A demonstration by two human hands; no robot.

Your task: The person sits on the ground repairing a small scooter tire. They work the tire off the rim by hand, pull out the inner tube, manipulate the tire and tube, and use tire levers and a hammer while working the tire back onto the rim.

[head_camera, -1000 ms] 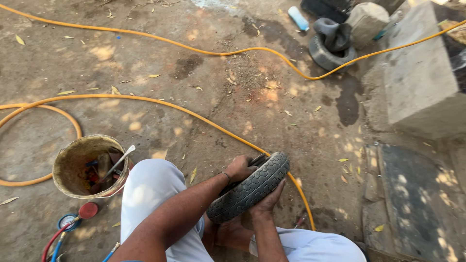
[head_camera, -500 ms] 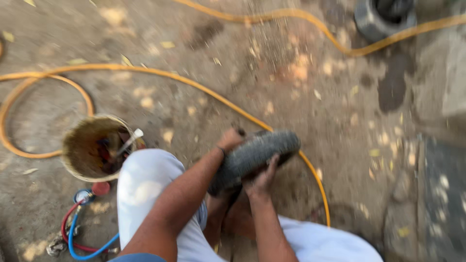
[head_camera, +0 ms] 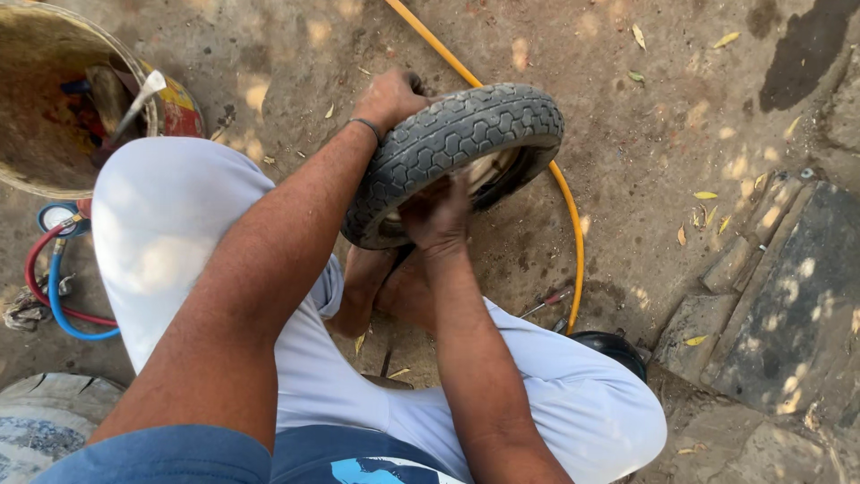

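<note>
We hold a small grey tyre (head_camera: 452,152) with a block tread up off the dirt ground (head_camera: 645,134), just above our bare feet and between our knees, in the middle of the view. Our left hand (head_camera: 390,97) clasps the far upper edge of the tyre, fingers curled over the tread and pressed down on it, a thin band at the wrist. Our right hand (head_camera: 437,217) sits on the near side, fingers pushed into the opening where the metal rim (head_camera: 491,170) shows; we cannot tell whether those fingers pinch the bead or only press against it. A yellow hose (head_camera: 573,233) curves over the ground behind and right of the tyre. At far left stands a rusty bucket (head_camera: 54,184) holding tools, and below it lie 2 thin hoses, red and blue (head_camera: 54,300), by a small gauge. Stone slabs (head_camera: 788,296) edge the right side. To do this well, we judge that both hands should keep 1 firm clasp on opposite sides, so the tyre cannot twist, and that the right fingers should stay clear of the rim's edge.
</note>
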